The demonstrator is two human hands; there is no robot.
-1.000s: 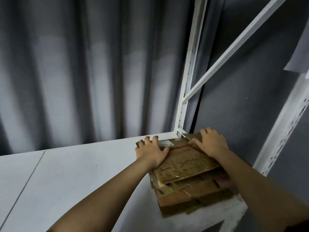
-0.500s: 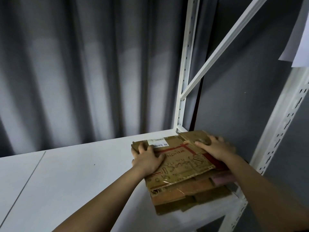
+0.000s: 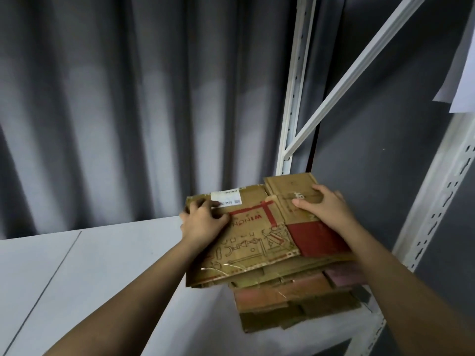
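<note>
My left hand (image 3: 203,222) and right hand (image 3: 323,206) both grasp the far edge of the flattened cardboard stack (image 3: 257,242) over the white shelf's (image 3: 102,278) right end, pinching the sheets together so none slide.

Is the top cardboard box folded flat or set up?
Folded flat: the top cardboard box lies as a thin sheet on the pile of cardboard.
</note>
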